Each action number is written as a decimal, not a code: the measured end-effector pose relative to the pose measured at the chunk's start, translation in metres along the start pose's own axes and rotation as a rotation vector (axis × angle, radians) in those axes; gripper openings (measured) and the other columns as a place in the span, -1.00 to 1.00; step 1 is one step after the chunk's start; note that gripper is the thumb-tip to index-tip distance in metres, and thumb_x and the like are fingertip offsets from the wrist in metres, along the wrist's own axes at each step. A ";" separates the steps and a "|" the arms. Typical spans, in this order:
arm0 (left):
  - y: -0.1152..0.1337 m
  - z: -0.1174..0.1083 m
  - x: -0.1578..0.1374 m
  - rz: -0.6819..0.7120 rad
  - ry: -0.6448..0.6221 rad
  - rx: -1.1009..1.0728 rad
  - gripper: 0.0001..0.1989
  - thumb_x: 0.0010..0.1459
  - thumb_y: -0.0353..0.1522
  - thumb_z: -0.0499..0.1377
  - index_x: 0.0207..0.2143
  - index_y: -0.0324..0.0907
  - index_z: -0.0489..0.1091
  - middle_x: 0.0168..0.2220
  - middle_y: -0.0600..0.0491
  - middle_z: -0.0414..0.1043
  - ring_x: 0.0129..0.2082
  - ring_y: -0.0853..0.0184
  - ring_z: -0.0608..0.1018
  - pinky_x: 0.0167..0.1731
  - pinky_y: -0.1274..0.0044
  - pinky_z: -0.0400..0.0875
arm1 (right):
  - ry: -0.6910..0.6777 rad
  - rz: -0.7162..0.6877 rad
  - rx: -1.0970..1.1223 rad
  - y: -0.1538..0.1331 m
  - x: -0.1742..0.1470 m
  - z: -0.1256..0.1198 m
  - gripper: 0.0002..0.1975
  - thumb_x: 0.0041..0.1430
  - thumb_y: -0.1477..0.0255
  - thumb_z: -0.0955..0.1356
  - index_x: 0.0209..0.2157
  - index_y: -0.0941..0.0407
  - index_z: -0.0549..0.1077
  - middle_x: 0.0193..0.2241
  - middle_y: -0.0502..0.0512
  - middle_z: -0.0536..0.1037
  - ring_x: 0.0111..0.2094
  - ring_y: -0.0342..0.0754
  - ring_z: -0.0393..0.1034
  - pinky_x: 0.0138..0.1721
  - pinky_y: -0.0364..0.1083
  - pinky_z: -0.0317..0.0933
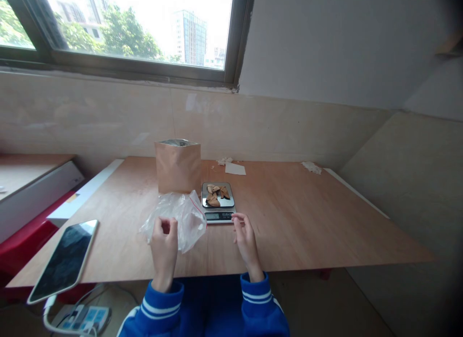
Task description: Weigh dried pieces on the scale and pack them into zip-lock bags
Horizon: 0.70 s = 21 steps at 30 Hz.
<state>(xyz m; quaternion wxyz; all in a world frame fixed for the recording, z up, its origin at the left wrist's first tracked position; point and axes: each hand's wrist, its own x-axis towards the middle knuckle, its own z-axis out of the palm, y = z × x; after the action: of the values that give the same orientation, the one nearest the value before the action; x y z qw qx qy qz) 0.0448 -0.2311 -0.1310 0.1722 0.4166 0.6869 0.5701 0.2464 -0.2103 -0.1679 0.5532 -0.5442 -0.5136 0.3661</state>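
My left hand [164,250] is curled closed in front of clear plastic zip bags [190,226]; whether its fingers grip anything is hidden. The bags lie crumpled on the table, one with a red seal line. My right hand [246,243] has its fingers loosely bent and apart, holding nothing, by the front right corner of a digital kitchen scale [210,220]. Several brown dried slices [214,199], perhaps dried mushroom, rest on the scale's metal plate. Behind the bags a brown kraft pouch [178,168] stands upright, its silvery mouth open.
A phone [65,259] with a charging cable overhangs the table's [307,221] left front edge, above a power strip [87,317]. At the back lie a white card [235,169] and crumpled tissue [311,167]. The wall and window [144,33] stand behind.
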 end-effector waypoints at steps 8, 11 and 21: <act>0.024 0.012 0.017 0.021 -0.087 -0.007 -0.71 0.08 -0.20 0.03 -0.61 -0.13 0.15 -0.63 0.17 0.17 -0.54 0.38 0.29 -0.47 0.52 0.12 | -0.022 -0.368 -0.312 0.011 0.023 0.029 -0.65 0.24 0.47 0.18 0.03 0.10 0.37 0.02 0.21 0.44 0.09 0.06 0.27 0.15 0.13 0.18; 0.028 0.019 0.020 -0.016 -0.111 -0.033 -0.69 0.08 -0.18 0.02 -0.63 -0.13 0.13 -0.65 0.17 0.15 -0.55 0.38 0.28 -0.48 0.51 0.11 | -0.094 -0.427 -0.453 0.015 0.039 0.044 -0.58 0.20 0.55 0.19 0.09 0.13 0.35 0.07 0.20 0.42 0.14 0.07 0.23 0.21 0.15 0.11; 0.013 0.034 0.012 -0.135 -0.219 -0.374 -0.64 0.07 -0.08 0.06 -0.58 -0.15 0.21 -0.59 0.15 0.23 -0.52 0.37 0.38 -0.42 0.52 0.32 | -0.309 -0.579 -0.708 0.013 0.066 0.043 -0.63 0.11 0.68 0.24 -0.06 0.16 0.43 -0.05 0.22 0.49 0.02 0.08 0.34 0.07 0.09 0.26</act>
<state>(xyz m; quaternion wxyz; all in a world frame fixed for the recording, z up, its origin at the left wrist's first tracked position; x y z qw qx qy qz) 0.0665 -0.1999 -0.1262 0.3579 0.3900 0.5726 0.6261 0.2201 -0.1355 -0.1743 0.3304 -0.4730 -0.8132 0.0764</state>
